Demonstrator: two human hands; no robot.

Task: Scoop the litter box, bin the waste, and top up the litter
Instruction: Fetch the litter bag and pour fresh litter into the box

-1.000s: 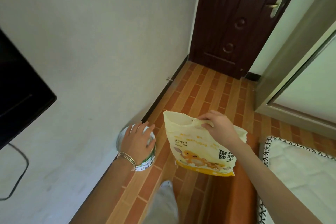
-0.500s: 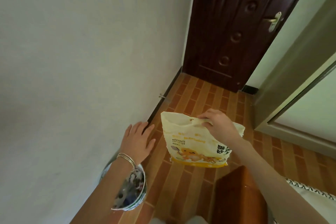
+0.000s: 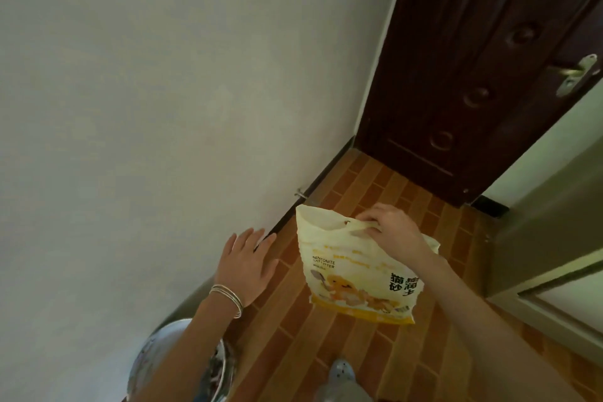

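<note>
A yellow and white bag of bentonite cat litter [image 3: 355,268] hangs in the air over the tiled floor, gripped at its top handle by my right hand [image 3: 390,230]. My left hand [image 3: 246,266], with thin bangles at the wrist, is held flat with fingers spread to the left of the bag, holding nothing. Under my left forearm stands a round patterned bin [image 3: 169,362] against the wall, with mixed waste visible inside. No litter box or scoop is in view.
A white wall [image 3: 163,108] runs along the left. A dark brown door [image 3: 473,75] with a metal handle [image 3: 576,75] closes the corridor ahead. A grey door frame [image 3: 538,238] stands on the right. My grey shoe [image 3: 341,375] shows at the bottom.
The view has tilted up and forward. My left hand has lifted off the bin's rim and now hovers ahead of it. The bag stays held in my right hand.
</note>
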